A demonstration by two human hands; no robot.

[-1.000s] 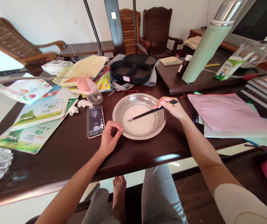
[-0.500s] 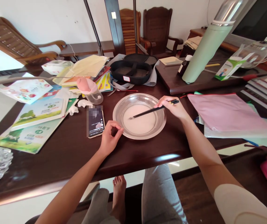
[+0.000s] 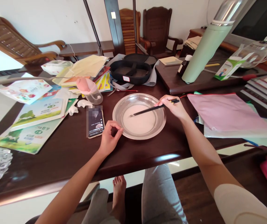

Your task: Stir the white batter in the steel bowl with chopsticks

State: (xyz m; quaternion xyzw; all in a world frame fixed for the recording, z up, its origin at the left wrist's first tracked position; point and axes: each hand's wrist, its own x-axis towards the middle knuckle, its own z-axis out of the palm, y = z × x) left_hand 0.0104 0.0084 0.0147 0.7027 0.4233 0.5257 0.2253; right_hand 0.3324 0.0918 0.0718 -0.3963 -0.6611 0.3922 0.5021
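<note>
Right hand (image 3: 170,105) closed round the black chopsticks (image 3: 146,110), thumb and fingers wrapped near the upper end, short butt sticking out past the grip on the right. Long axis runs from that hand leftward and slightly toward the person, slanting down across the metal basin (image 3: 142,136); tips sit left of centre over the pale contents (image 3: 142,125), contact with the surface can't tell. Basin lies between the two hands, a bit beyond the left one, on the dark table (image 3: 133,152). Left hand (image 3: 110,135) half curled, thumb and forefinger brought close together at the basin's near-left rim; pinching it or just resting there, can't tell. Right hand has the chopsticks, but their tips point toward the left hand's side, well apart from its fingers. Phone (image 3: 96,122) just beside the left hand, on its outer side
</note>
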